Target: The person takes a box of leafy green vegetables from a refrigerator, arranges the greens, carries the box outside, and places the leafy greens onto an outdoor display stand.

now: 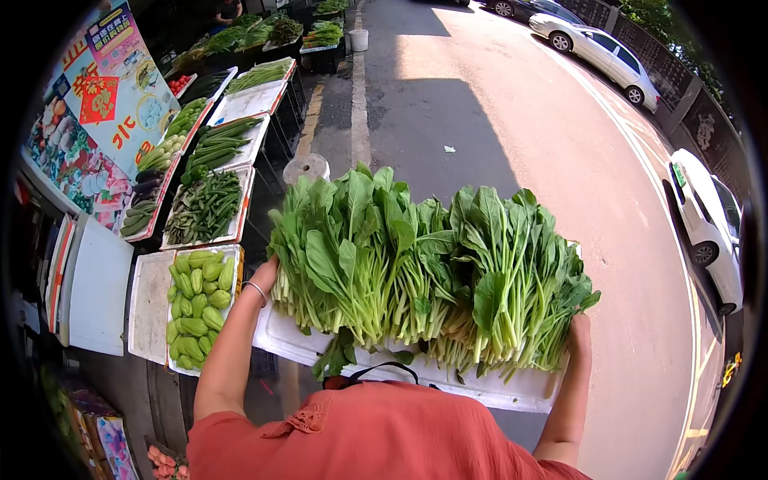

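A wide white foam tray is held out in front of my body, piled with leafy greens. One heap of greens lies on the left half, and a second heap on the right, their pale stems pointing toward me. At the tray's left end, my left hand grips the side, with a bracelet on the wrist. My right hand grips the opposite end, beside the drooping leaves. The fingers of both hands are largely hidden by tray and leaves. Some loose leaves hang over the near edge.
Left of me, stall trays hold chayotes, green peppers and cucumbers. A white bucket stands farther up the road. A person is at the far stall. Parked cars line the right side.
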Demonstrator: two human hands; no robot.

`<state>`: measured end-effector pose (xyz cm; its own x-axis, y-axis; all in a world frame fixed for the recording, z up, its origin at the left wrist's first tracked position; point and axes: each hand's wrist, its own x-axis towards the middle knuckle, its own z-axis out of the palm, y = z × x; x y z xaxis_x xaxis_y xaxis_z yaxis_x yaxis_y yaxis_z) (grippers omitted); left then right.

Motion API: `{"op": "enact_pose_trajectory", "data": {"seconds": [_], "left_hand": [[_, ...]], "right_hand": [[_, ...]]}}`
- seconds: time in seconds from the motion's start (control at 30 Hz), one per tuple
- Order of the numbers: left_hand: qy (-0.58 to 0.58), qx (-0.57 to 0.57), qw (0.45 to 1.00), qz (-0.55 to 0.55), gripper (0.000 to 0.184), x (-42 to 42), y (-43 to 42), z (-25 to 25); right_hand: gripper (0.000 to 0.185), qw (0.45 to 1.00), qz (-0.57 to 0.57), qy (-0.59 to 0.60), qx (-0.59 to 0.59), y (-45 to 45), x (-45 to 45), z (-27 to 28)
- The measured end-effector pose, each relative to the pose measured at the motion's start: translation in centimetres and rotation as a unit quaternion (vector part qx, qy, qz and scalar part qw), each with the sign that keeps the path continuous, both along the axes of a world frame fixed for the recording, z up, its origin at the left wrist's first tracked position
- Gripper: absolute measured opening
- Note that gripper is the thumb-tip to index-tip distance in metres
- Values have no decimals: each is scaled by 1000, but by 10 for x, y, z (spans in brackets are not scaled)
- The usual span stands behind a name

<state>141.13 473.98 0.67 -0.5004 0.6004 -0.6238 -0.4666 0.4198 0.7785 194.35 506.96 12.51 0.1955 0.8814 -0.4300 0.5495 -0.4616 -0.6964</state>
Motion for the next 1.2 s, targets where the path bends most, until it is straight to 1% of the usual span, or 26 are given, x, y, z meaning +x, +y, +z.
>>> {"op": "enact_pose_trajectory", "data": {"seconds": [0.03,0.1,0.13,0.17,0.2,0.23,0.27,0.37,0.43,0.47,0.5,0.57,0.6,0.67,0.7,0.73,0.83,0.87,0.9,0.97,1.0,1.03,1.1,1.13,1.17,1.2], "left_hand": [[14,-14,1000,-1,59,-20,25,2],[-9,-28,999,14,59,-59,67,8],[-9,-23,999,23,59,-69,74,5],[-26,-20,999,25,59,-85,94,5],[-41,-17,999,28,59,-105,113,3],[-37,-2,999,32,57,-128,130,-13],[-26,-16,999,40,56,-152,145,-43],[-3,-44,998,55,54,-222,207,-86],[39,-56,998,7,54,-268,260,-100],[73,-65,994,54,54,-289,294,-87],[74,-62,994,58,54,-314,319,-79],[23,-46,998,31,53,-367,370,-63],[43,-57,997,24,53,-386,383,-53],[72,-94,993,-4,53,-450,422,-92],[80,-100,992,-10,53,-470,442,-94],[63,-96,993,-4,54,-487,460,-100],[64,-99,993,-3,55,-514,513,-114],[85,-102,991,-7,55,-532,535,-128],[82,-105,991,-8,55,-544,558,-124],[69,-104,992,11,56,-577,611,-115],[82,-124,989,19,59,-608,629,-146],[72,-131,989,13,59,-619,641,-145],[78,-104,991,36,61,-652,684,-138],[60,-108,991,43,61,-670,701,-141],[6,-71,995,67,60,-682,717,-138],[-11,-58,996,71,60,-694,734,-139]], "right_hand": [[69,1000,7,-2,-7,33,-20,1],[71,996,86,-23,-15,92,-74,12],[71,993,99,-57,-31,101,-92,12],[71,992,112,-55,-22,130,-109,1],[70,995,95,-11,17,165,-118,-28],[69,995,77,39,53,196,-139,-53],[69,993,90,48,57,217,-164,-64],[67,993,97,62,29,273,-236,-88],[65,991,123,26,-38,319,-283,-99],[63,991,79,104,15,341,-310,-120],[63,991,83,105,17,364,-329,-134],[52,995,62,65,29,417,-365,-152],[49,996,72,34,38,426,-380,-155],[47,995,71,69,4,455,-420,-151],[46,992,76,98,-25,467,-445,-146],[46,991,54,124,-16,481,-464,-155],[46,985,47,163,-15,514,-524,-170],[48,986,69,146,-32,549,-532,-184],[48,987,68,143,-36,574,-549,-188],[66,993,71,97,5,641,-597,-198],[67,990,73,117,18,673,-614,-206],[67,990,113,80,-9,689,-648,-176],[67,992,111,49,-30,728,-695,-159],[67,993,107,41,-28,754,-709,-160],[67,992,124,24,-28,782,-724,-167],[68,989,143,8,-28,813,-737,-178]]}}
